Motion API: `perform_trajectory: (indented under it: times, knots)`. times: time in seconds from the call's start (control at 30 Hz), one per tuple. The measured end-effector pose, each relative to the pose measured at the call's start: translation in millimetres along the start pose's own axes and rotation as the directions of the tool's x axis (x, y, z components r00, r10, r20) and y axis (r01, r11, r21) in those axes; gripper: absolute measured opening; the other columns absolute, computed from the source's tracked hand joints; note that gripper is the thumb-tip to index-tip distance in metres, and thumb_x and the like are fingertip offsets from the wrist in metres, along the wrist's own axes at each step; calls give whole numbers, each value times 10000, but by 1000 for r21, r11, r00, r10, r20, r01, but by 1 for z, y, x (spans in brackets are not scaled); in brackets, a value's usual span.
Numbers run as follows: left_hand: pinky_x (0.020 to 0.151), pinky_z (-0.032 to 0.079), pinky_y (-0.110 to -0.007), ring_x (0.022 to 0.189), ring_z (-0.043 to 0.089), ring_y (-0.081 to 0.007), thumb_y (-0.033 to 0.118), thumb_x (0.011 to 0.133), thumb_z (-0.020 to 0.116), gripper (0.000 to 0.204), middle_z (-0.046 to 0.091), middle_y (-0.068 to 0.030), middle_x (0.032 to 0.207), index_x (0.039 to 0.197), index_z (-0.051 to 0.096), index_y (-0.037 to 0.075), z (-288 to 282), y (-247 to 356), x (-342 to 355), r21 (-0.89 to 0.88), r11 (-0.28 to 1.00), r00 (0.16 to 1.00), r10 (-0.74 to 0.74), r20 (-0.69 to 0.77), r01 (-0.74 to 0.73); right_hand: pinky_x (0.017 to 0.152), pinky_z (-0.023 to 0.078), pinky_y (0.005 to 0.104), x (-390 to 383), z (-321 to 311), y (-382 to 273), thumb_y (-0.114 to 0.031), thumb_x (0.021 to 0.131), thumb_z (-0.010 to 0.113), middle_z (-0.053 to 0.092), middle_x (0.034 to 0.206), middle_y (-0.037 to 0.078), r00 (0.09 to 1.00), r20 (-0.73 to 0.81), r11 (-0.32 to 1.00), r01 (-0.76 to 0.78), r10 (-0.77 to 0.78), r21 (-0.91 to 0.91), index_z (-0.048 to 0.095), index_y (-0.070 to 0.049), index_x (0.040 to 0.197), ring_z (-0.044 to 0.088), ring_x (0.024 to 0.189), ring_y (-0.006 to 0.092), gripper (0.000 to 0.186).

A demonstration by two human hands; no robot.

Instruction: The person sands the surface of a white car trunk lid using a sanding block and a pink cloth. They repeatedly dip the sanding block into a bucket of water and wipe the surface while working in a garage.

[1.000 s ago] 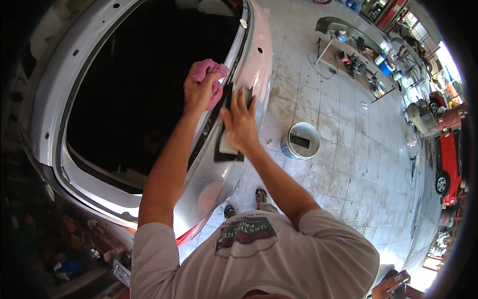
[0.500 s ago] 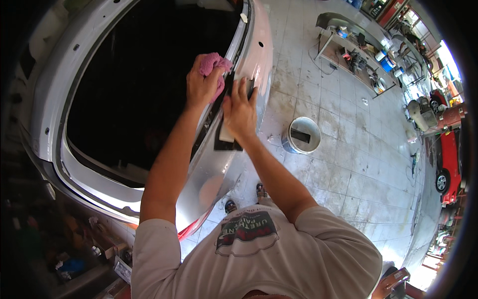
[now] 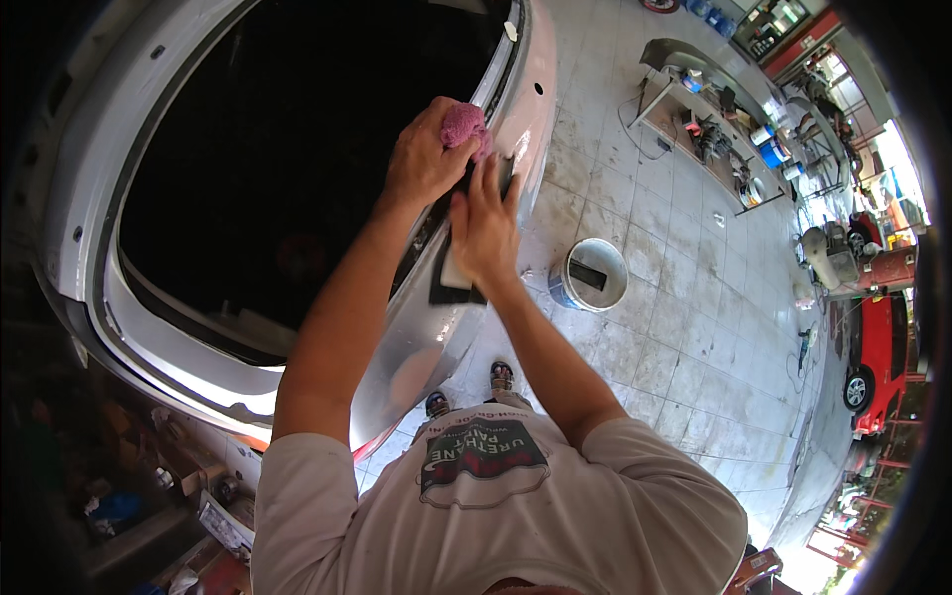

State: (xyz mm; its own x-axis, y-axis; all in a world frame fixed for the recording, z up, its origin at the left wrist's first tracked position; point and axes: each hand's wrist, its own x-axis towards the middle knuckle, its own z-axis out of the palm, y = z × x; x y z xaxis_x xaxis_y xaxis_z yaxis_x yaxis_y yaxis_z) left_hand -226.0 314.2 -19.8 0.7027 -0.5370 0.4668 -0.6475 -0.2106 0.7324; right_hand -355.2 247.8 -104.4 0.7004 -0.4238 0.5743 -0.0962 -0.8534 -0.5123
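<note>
My left hand (image 3: 421, 159) is closed round a bunched pink cloth (image 3: 463, 127) over the edge of the car's dark rear opening (image 3: 288, 169). Just nearer and to the right, my right hand (image 3: 483, 236) presses a pale sanding block (image 3: 455, 270) onto the body panel, fingers stretched forward along it. Dark sandpaper (image 3: 451, 296) sticks out from under the block's near end. The car panel (image 3: 421, 332) is silver-grey, with a dull pinkish patch (image 3: 416, 375) low down and a broad pink area (image 3: 526, 109) farther along. Cloth and right fingertips lie close together.
A white bucket (image 3: 557, 288) with a dark flat piece in it stands on the tiled floor (image 3: 684, 288) to my right. Farther off are a workbench (image 3: 684, 129) cluttered with tools and cans, and a red car (image 3: 878, 347). Boxes and clutter (image 3: 188, 466) lie at lower left.
My left hand has moved right with the pink cloth, nearer the right hand's fingers. My right hand stays on the sanding block, and the whole view has shifted slightly.
</note>
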Motion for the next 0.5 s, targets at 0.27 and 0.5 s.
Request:
perform_trajectory:
  times: [0.27, 0.5]
  knots:
    - [916, 577, -440, 1033, 742, -351, 206, 917, 756, 302, 748, -144, 1083, 1181, 682, 81, 12, 18, 7, -81, 997, 1000, -13, 22, 15, 1276, 277, 660, 163, 13, 137, -263, 1114, 456, 476, 1661, 253, 976, 133, 967, -145, 175, -209, 649, -2, 1420, 416, 1571, 411, 446]
    - [928, 576, -406, 1044, 758, -281, 216, 903, 744, 341, 764, -132, 1108, 1207, 696, 70, 0, -1, 1, -321, 917, 965, -261, -25, 239, 1325, 247, 605, 19, 3, 28, -220, 1067, 594, 460, 1657, 299, 999, 34, 999, 42, -41, -22, 525, 49, 1561, 374, 1565, 506, 567]
